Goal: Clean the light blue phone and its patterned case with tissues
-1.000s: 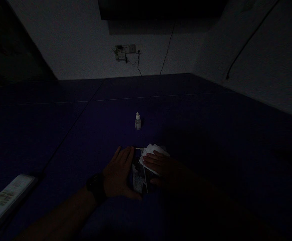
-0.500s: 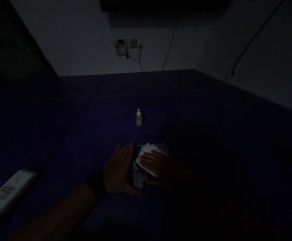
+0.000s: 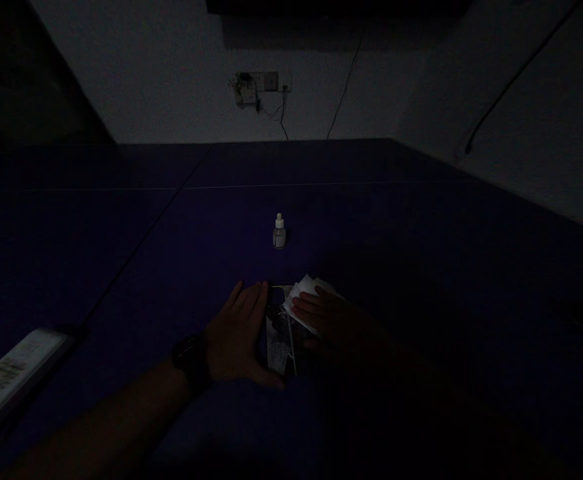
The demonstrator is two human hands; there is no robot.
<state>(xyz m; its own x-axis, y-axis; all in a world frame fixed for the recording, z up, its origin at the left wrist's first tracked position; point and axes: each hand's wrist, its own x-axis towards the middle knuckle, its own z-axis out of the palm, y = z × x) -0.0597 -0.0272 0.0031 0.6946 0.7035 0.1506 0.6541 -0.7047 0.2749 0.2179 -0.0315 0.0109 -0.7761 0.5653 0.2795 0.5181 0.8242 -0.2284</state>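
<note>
A flat, dark rectangular panel with a picture-like surface and pale lines (image 3: 280,340) lies on the dark blue surface before me. My left hand (image 3: 239,333), with a black watch at its wrist, rests flat along the panel's left edge, fingers stretched out and thumb at its lower edge. Under the fingers of my right hand (image 3: 329,317) is a folded white tissue (image 3: 304,288), held against the panel's upper right part. The right hand and tissue cover much of the panel's right side. Beyond the panel stands a small dropper bottle (image 3: 279,237) with a white cap, upright.
At the lower left lies a long white power strip (image 3: 19,367). The dark blue surface (image 3: 211,240) runs back to a wall with sockets and plugged-in cords (image 3: 266,83). Another dark cable (image 3: 516,77) hangs at the right. The room is very dim.
My right hand has slid the tissue a little to the right and away from me, uncovering more of the panel's middle. My left hand has stayed in place. The view has shifted slightly.
</note>
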